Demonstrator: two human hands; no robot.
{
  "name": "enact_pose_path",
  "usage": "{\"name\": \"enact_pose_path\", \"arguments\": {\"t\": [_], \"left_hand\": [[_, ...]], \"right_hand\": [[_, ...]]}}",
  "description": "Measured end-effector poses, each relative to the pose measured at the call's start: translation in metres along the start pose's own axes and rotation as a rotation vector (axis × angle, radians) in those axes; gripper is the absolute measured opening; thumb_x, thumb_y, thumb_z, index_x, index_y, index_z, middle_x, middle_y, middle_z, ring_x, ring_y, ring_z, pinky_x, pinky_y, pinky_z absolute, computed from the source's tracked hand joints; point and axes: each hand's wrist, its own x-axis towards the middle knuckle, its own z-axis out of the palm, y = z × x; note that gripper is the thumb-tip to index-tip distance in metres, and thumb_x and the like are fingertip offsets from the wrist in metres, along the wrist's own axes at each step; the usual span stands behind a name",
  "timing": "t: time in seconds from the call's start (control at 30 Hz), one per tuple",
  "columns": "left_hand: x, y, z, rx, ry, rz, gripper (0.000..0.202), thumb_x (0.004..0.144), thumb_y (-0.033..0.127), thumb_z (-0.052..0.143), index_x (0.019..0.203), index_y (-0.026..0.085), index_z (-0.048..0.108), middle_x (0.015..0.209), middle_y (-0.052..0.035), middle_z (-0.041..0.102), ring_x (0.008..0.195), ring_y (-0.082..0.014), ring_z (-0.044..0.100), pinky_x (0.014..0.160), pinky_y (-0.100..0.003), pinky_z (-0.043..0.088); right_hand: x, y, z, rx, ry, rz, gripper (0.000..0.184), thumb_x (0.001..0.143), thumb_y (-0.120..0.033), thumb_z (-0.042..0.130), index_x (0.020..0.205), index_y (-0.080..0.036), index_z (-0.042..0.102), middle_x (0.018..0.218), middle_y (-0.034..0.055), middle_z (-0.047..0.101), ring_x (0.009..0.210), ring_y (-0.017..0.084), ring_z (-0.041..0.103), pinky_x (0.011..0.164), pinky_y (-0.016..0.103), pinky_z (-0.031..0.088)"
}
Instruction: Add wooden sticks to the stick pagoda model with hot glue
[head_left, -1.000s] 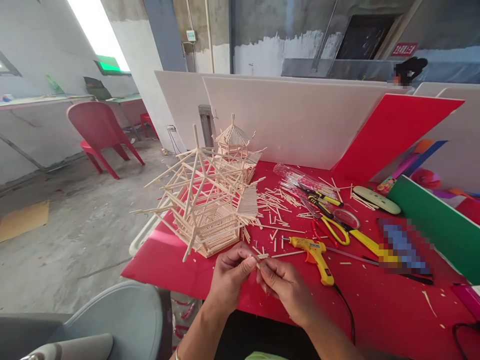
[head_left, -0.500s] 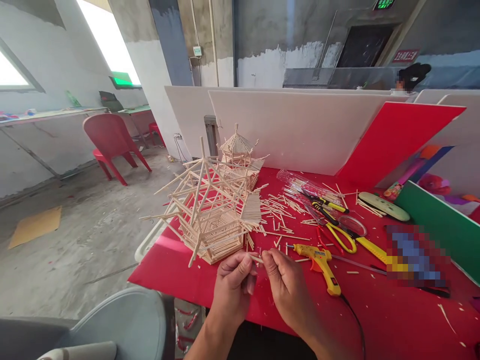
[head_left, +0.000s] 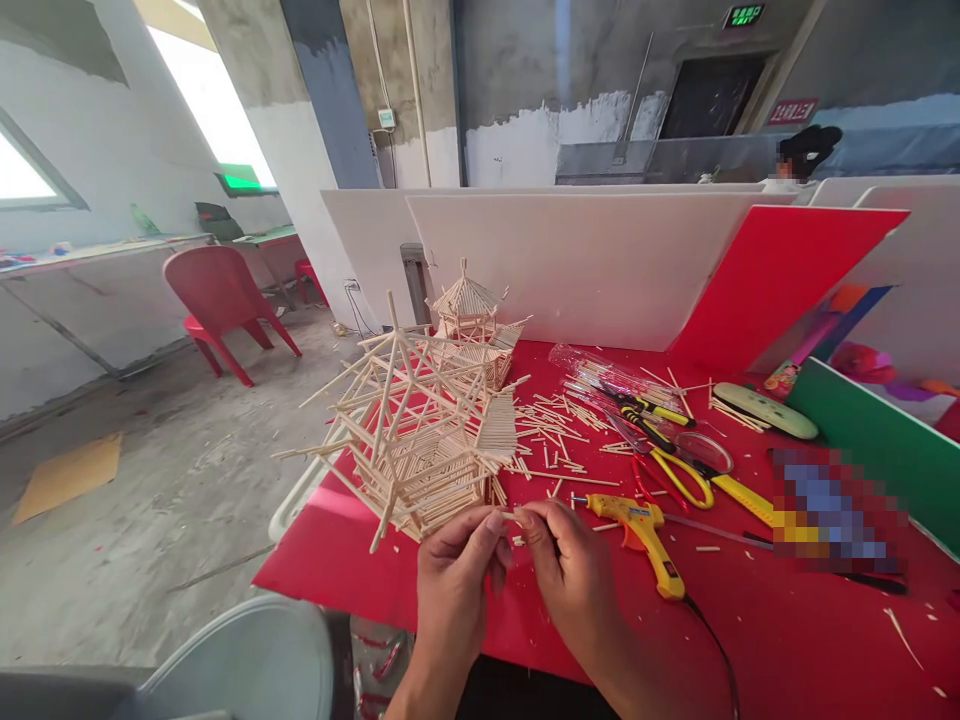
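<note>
My left hand (head_left: 456,570) and my right hand (head_left: 566,565) meet above the near edge of the red table (head_left: 780,620). Both are closed in a pinch on one short wooden stick (head_left: 511,516) held between their fingertips. Just beyond my left hand stands a large open stick-built pavilion frame (head_left: 409,430). Behind it a smaller finished stick pagoda (head_left: 469,315) stands upright. A yellow glue gun (head_left: 641,530) lies to the right of my right hand, its black cord running toward me.
Loose cut sticks (head_left: 555,425) litter the table's middle. Yellow-handled scissors (head_left: 675,470), a clear stick packet (head_left: 600,372) and a yellow tape measure lie further right. White, red and green boards (head_left: 600,260) stand along the back. A red chair (head_left: 221,300) stands left.
Both hands stay pinched on the stick, shifting slightly left and nearer the pavilion frame. The view has tilted a little.
</note>
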Motion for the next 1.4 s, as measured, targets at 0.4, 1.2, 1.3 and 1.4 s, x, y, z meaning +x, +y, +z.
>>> {"name": "enact_pose_path", "arguments": {"t": [0.4, 1.2, 1.3, 1.4], "left_hand": [[0.008, 0.010, -0.004, 0.060, 0.002, 0.019, 0.027, 0.063, 0.035, 0.082, 0.080, 0.014, 0.078, 0.060, -0.0012, 0.058, 0.048, -0.0063, 0.045, 0.040, -0.018, 0.033], [0.015, -0.011, 0.000, -0.218, 0.012, -0.274, 0.029, 0.056, 0.030, 0.083, 0.072, 0.012, 0.068, 0.049, 0.0047, 0.047, 0.043, -0.0030, 0.034, 0.035, -0.013, 0.021], [0.016, -0.003, -0.001, -0.077, 0.032, -0.146, 0.031, 0.059, 0.029, 0.082, 0.085, 0.013, 0.073, 0.051, 0.0019, 0.055, 0.043, -0.0048, 0.041, 0.038, -0.016, 0.029], [0.018, 0.003, -0.005, 0.063, -0.032, -0.072, 0.028, 0.064, 0.034, 0.079, 0.083, 0.013, 0.075, 0.053, -0.0008, 0.060, 0.042, -0.0065, 0.044, 0.040, -0.019, 0.034]], "right_hand": [[0.013, -0.003, -0.009, -0.022, -0.077, -0.158, 0.015, 0.091, -0.021, 0.056, 0.096, -0.021, 0.071, 0.080, 0.0050, 0.071, 0.072, 0.015, 0.065, 0.069, 0.027, 0.052], [0.008, 0.002, 0.001, 0.553, -0.202, 0.417, 0.024, 0.083, -0.042, 0.064, 0.085, -0.020, 0.074, 0.067, 0.0022, 0.068, 0.057, 0.013, 0.059, 0.052, 0.023, 0.047], [0.011, 0.007, -0.007, 0.229, -0.092, 0.134, 0.016, 0.088, -0.031, 0.061, 0.093, -0.023, 0.074, 0.082, 0.0041, 0.072, 0.074, 0.016, 0.065, 0.068, 0.027, 0.052], [0.012, 0.013, -0.013, 0.036, -0.035, -0.072, 0.015, 0.089, -0.024, 0.059, 0.095, -0.023, 0.073, 0.082, 0.0046, 0.072, 0.075, 0.017, 0.064, 0.070, 0.030, 0.052]]}}
